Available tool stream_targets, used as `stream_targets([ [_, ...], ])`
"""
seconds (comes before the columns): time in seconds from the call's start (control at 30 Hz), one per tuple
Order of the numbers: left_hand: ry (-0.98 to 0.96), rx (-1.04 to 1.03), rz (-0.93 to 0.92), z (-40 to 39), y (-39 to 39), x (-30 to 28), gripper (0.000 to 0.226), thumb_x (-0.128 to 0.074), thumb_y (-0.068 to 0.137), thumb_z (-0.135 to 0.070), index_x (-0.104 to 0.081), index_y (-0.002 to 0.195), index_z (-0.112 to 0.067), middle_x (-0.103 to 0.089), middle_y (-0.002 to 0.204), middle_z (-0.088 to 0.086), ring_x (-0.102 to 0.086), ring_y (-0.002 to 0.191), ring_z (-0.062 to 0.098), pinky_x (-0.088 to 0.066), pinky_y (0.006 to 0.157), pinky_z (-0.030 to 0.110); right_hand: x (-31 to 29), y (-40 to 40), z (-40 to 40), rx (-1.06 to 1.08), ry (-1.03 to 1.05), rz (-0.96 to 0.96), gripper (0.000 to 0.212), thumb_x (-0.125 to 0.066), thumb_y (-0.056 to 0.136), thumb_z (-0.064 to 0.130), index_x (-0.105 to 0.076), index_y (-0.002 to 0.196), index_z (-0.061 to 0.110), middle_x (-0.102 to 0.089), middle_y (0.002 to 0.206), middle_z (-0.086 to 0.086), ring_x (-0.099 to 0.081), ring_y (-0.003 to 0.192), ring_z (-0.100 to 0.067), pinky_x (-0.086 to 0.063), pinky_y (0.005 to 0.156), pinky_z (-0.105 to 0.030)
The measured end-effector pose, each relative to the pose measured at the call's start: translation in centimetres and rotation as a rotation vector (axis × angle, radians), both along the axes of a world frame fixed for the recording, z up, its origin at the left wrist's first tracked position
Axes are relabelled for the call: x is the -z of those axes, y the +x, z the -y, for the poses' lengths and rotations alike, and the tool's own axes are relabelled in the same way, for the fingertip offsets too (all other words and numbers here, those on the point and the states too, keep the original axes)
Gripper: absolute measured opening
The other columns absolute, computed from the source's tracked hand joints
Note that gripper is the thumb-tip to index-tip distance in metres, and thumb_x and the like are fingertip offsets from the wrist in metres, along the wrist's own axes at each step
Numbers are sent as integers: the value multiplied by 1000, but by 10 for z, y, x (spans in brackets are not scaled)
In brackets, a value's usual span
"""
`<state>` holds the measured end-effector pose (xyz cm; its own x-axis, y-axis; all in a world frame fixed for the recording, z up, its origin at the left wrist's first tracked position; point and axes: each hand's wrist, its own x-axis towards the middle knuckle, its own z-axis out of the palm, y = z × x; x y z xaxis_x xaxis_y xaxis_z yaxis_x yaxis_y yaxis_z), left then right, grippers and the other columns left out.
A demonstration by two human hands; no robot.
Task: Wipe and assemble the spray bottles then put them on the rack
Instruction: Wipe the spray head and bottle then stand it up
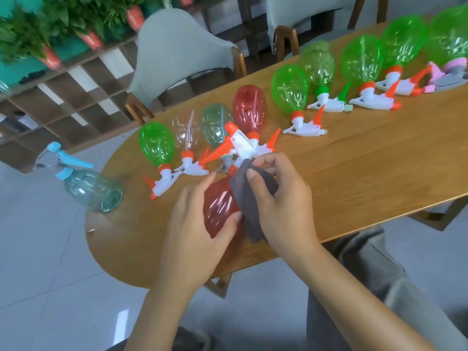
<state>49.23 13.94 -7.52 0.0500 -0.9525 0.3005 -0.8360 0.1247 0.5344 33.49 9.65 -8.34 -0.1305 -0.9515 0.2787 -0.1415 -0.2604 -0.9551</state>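
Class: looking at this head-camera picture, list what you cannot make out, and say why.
- Neck of the held red bottle: hidden by the grey cloth.
- Rightmost green bottle: cut off by the frame edge.
- Small object on the table: too small.
- Plants: blurred.

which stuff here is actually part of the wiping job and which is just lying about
In the job:
- red bottle, held by the left hand
- grey cloth, pinched by the right hand
- row of bottles on the table

Lying about:
- chair
- shelf
- plants
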Motion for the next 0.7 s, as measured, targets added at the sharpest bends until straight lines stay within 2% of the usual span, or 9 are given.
stream_targets([
  [0.1, 38, -40, 61, 8, -11, 0, 86, -80, 73, -52, -45, 150, -35, -43, 131, -25, -41, 129, -2, -29, 101, 12, 3, -22, 7, -128, 31, -76, 8, -67, 98, 21, -63, 99, 28, -69, 90, 15, -63, 92, -1, -46, 72, -16],
  [0.2, 36, -34, 80, 8, -14, 1, 83, -83, 69, -55, -53, 143, -33, -46, 131, -18, -46, 128, 5, -28, 99, 7, 3, -35, 12, -228, 76, -138, 9, -68, 97, 21, -64, 96, 28, -69, 91, 16, -61, 92, 2, -42, 70, -11],
  [0.37, -18, -37, 87, 2, -28, -1, 67, -83, 71, -55, -59, 132, -41, -50, 125, -23, -52, 115, -3, -35, 89, 4, -2, -43, 13, 38, 91, 27, 5, -64, 100, 27, -62, 100, 31, -66, 86, 16, -60, 89, 4, -43, 66, -13],
  [0.47, -19, -60, 109, 3, -38, -2, 64, -76, 72, -61, -55, 130, -45, -56, 125, -26, -56, 111, -3, -46, 84, 15, -3, -53, 19, 9, 101, 8, 6, -64, 100, 27, -61, 99, 33, -66, 87, 15, -60, 88, 3, -44, 64, -14],
  [0.57, -21, -91, 121, 4, -46, -3, 59, -58, 76, -68, -51, 131, -47, -61, 120, -25, -60, 108, 2, -55, 80, 32, -3, -61, 22, -153, 65, -133, 8, -68, 97, 25, -64, 96, 31, -69, 91, 12, -62, 91, -1, -49, 73, -21],
  [0.63, -40, -109, 144, 5, -51, -4, 55, -51, 79, -64, -52, 131, -44, -62, 118, -21, -63, 105, 10, -56, 78, 36, -5, -66, 24, -263, 56, -218, 8, -70, 95, 24, -65, 93, 29, -69, 89, 9, -63, 87, -7, -51, 76, -28],
  [0.7, -38, -119, 148, 6, -58, -5, 54, -50, 80, -59, -53, 131, -43, -62, 116, -20, -64, 103, 12, -56, 77, 36, -7, -72, 28, -278, 43, -252, 7, -70, 94, 24, -66, 92, 30, -70, 87, 10, -64, 86, -8, -51, 76, -30],
])
